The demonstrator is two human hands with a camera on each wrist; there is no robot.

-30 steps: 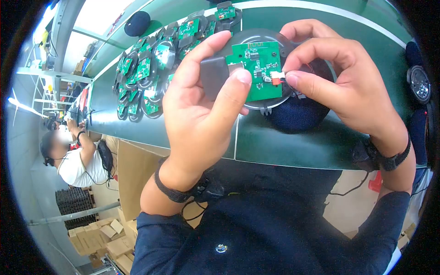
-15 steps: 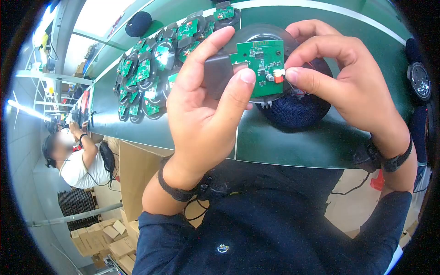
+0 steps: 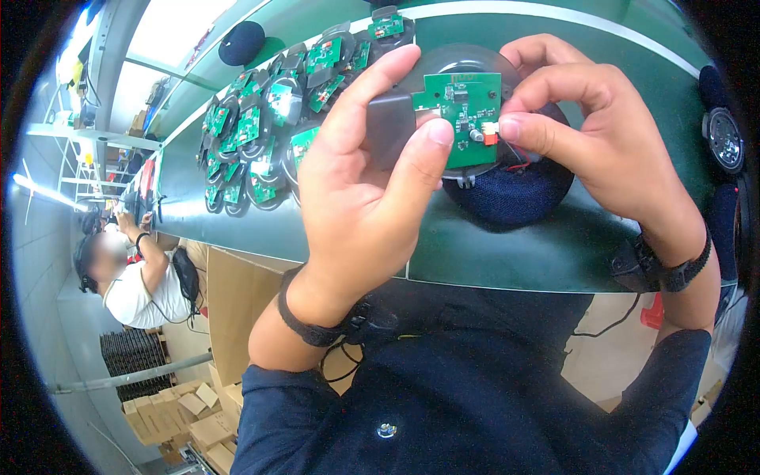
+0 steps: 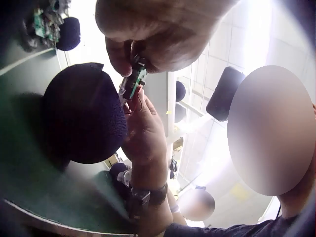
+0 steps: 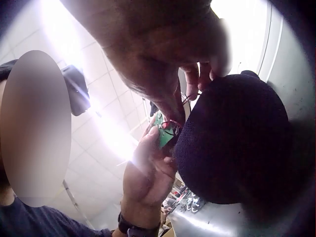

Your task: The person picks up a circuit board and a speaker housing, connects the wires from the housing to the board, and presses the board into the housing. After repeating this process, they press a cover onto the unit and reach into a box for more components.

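My left hand [image 3: 356, 198] holds a round, dark translucent plastic cover [image 3: 459, 57] with a green circuit board [image 3: 471, 103] on it, the thumb over the board's left edge. At the board's right edge, my right hand [image 3: 606, 142] pinches thumb and forefinger close to a small white connector [image 3: 490, 127] beside an orange-red one; the fingertips partly hide it. Thin wires [image 3: 518, 162] run down behind the board. Below and behind sits a rounded, dark blue mesh-covered speaker body [image 3: 514, 198]. In the right wrist view, the board [image 5: 166, 139] tilts between both hands beside the speaker.
Several similar covers with green boards [image 3: 245, 127] lie piled on the green table [image 3: 491, 261], to the left. Another dark round body [image 3: 241, 43] stands beyond them. At the right edge is an opened speaker part [image 3: 723, 141]. A person in white [image 3: 146, 285] works at far left.
The left hand has shifted right with the cover and board, and the board has straightened. The white connector, earlier visible with its wires at the right fingertips, now lies at the board's edge.
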